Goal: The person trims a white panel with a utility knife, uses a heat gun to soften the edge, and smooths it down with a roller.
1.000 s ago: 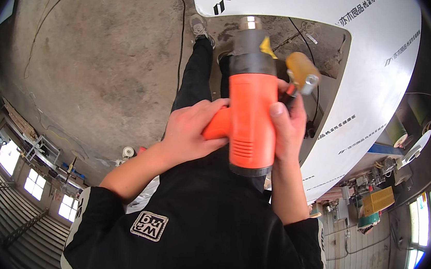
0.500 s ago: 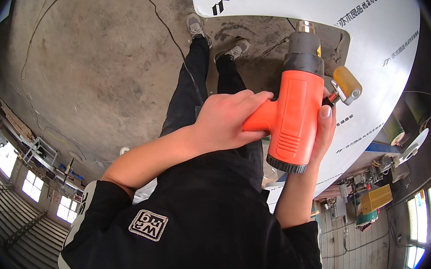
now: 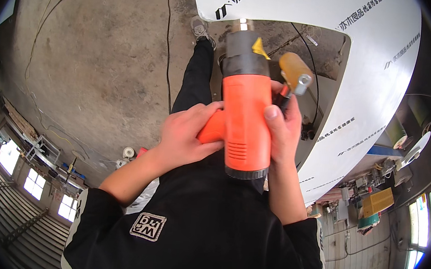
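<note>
The floor [image 3: 93,55] is bare grey concrete, stained and scuffed, with thin dark cables [image 3: 170,42] trailing across it. A broad white sheet with printed markings [image 3: 365,92] curves over the upper right, and a rough cut-out in it shows more concrete below. At the far rim lie windows, railings and a cluttered corner holding a yellow crate [image 3: 377,201].

The orange plastic heat gun with a dark grey barrel and metal nozzle [image 3: 243,116] is held upright in front of the person's chest, nozzle pointing away, above their dark trouser legs and one grey shoe [image 3: 201,28]. The left hand [image 3: 187,134] is curled closed around the gun's orange handle. The right hand [image 3: 281,128] presses against the gun's right side with the thumb laid on the body; its fingers also grip a small roller with a tan cylinder [image 3: 295,72]. The roller's handle is hidden behind the fingers, and the gun's underside and trigger cannot be made out.
</note>
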A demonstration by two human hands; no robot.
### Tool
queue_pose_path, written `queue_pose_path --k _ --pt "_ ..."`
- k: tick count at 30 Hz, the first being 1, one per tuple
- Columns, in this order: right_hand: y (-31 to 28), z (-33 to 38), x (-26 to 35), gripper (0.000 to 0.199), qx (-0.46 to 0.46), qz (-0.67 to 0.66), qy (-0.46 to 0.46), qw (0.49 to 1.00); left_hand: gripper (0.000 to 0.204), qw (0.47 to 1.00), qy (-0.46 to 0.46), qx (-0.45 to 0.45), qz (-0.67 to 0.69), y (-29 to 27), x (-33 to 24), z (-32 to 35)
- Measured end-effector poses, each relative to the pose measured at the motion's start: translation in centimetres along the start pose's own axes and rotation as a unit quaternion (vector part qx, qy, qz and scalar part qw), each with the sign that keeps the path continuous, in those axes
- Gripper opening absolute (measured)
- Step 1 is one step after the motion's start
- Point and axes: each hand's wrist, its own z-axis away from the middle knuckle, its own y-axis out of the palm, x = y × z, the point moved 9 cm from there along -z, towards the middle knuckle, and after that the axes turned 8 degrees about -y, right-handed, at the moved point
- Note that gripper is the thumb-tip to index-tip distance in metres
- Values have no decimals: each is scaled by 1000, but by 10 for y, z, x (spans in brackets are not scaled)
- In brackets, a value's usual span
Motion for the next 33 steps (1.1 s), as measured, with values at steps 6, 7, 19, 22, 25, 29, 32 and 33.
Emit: queue_pose_path --k 6,7,19,22,25,29,32,33 --pt "-66 -5 27 68 -84 29 -78 993 77 997 67 32 36 41 -27 -40" --pt "-72 -5 31 70 -89 34 -75 993 77 996 72 37 37 47 -31 -46" --pt "-1 -1 -2 65 8 29 -5 1000 73 1000 -1 -13 11 3 7 -1" --pt "4 -3 -3 65 10 26 -2 1000 74 1000 -3 -24 5 -1 9 1" --pt "-16 -4 6 67 -12 33 -23 999 76 1000 12 26 12 11 -4 -11" --pt "-64 -2 20 70 -80 35 -64 994 73 997 62 28 43 42 -23 -35" --pt "-78 -6 33 73 -88 35 -78 992 74 995 81 34 47 59 -33 -49" --pt "-78 -7 32 73 -91 32 -75 993 74 996 72 42 41 61 -32 -50"
